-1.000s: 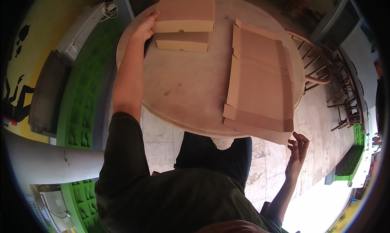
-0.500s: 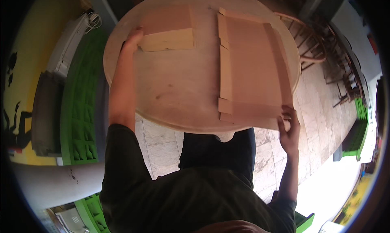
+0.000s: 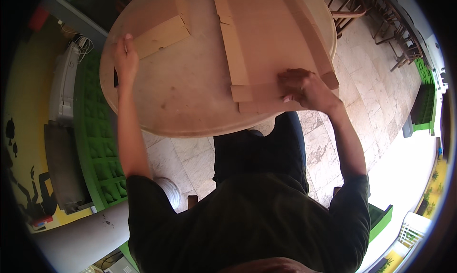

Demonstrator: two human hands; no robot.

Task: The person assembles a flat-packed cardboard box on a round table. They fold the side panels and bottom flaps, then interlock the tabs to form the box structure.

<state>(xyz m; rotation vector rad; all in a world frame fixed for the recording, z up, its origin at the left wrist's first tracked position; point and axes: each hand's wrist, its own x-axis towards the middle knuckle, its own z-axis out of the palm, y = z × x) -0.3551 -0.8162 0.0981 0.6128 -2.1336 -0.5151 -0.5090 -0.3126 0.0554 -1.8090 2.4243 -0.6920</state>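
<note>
An unfolded sheet of cardboard (image 3: 264, 39) with creased flaps lies on the right of a round table (image 3: 185, 101). My right hand (image 3: 309, 89) is over its near edge, fingers stretched leftward and a little blurred, thumb apart below them. Whether the fingertips press on the cardboard is hard to tell. On the far left of the table sits a smaller, flat cardboard box (image 3: 164, 35) with a pale side facing me. Beside its near left corner is my left hand (image 3: 126, 61), fingers pointing away from me and nothing visible in them; contact with the box is unclear.
Wooden chairs (image 3: 347, 16) stand beyond the table's right side. A green lattice-fronted unit (image 3: 97, 144) runs along the left, with a white appliance (image 3: 66, 89) and a coiled white cable (image 3: 84, 45) behind it. Pale tiles (image 3: 185, 154) cover the floor.
The head view has shifted and turned. My right hand has left the sheet's near right corner and moved left over its near edge. My left hand remains beside the smaller box.
</note>
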